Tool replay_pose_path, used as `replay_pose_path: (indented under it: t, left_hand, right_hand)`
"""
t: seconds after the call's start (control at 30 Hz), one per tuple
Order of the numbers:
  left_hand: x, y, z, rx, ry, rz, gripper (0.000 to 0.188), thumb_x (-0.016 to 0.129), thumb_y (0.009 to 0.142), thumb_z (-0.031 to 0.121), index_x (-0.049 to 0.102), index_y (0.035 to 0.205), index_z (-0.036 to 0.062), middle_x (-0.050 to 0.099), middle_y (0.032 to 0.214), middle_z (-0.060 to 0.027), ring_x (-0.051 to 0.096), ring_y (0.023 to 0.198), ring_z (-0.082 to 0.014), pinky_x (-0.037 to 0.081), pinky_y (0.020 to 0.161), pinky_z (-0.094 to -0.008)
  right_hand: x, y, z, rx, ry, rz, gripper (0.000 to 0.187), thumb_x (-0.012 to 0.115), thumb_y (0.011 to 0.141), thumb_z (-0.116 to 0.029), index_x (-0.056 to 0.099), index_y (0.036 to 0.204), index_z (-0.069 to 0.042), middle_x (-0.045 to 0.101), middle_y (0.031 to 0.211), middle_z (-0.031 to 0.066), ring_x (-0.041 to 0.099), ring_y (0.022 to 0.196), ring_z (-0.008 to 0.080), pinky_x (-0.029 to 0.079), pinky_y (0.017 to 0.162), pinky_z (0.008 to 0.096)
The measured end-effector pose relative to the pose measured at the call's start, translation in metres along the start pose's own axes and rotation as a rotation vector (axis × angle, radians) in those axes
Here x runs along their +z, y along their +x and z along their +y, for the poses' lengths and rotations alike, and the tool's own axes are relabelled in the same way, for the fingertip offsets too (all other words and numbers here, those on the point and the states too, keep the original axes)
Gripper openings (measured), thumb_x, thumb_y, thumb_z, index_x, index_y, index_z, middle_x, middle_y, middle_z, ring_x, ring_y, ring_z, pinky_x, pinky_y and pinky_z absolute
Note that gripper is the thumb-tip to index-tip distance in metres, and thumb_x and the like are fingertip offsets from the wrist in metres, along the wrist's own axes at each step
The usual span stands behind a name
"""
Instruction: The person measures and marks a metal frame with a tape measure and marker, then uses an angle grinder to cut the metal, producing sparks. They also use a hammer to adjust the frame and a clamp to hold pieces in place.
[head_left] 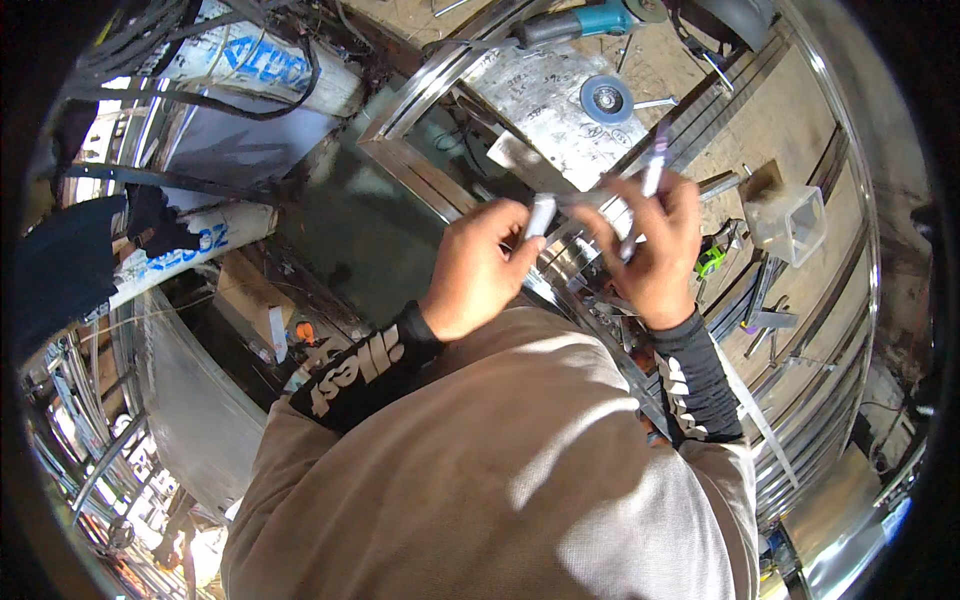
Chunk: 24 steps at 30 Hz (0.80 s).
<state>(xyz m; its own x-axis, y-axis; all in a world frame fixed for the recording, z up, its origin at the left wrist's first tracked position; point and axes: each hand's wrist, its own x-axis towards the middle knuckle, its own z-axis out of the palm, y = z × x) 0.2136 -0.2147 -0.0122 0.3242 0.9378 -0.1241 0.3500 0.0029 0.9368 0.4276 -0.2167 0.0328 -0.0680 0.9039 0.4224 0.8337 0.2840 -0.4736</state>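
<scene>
My left hand [480,265] is closed, with the thumb and fingers pinching a short, pale metal piece [540,216]. To its right, my right hand [660,245] has bent fingers, partly smeared by motion. A slim white marker-like stick [654,172] stands up between those fingers; the blur hides its exact kind. The hands are apart, both above a shiny metal frame [425,185] of square tube. Below them shows a bright round metal part [568,258], partly covered by the right hand.
A teal angle grinder [575,25] lies at the far edge. Nearer are a blue grinding disc [606,98] and a marked metal plate [540,80]. At right sit a clear plastic box [790,225] and a green tape measure [710,262]. White cylinders [270,65] and cables stand left.
</scene>
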Motion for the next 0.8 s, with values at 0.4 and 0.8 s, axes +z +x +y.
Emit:
replay_pose_path:
  t: [0.4, 0.8]
  left_hand:
    - [0.056, 0.024, -0.081, -0.398, -0.991, 0.110, 0.025, 0.069, 0.099, 0.004, 0.064, 0.123, 0.0045, 0.070, 0.116, -0.0060, 0.071, 0.104, -0.0168, 0.065, 0.084, -0.0360]
    - [0.057, 0.030, -0.089, -0.405, -1.085, 0.143, 0.021, 0.066, 0.103, 0.012, 0.067, 0.124, 0.0053, 0.071, 0.116, -0.0038, 0.069, 0.105, -0.0152, 0.059, 0.088, -0.0370]
  right_hand:
    - [0.098, -0.024, 0.066, 0.625, 0.622, -0.412, 0.031, 0.078, 0.096, -0.027, 0.076, 0.101, 0.003, 0.072, 0.082, 0.0041, 0.060, 0.076, 0.0096, 0.050, 0.071, 0.0291]
    - [0.099, -0.018, 0.060, 0.695, 0.577, -0.436, 0.035, 0.071, 0.102, -0.032, 0.072, 0.095, 0.002, 0.062, 0.074, -0.0022, 0.050, 0.073, 0.0069, 0.045, 0.067, 0.0280]
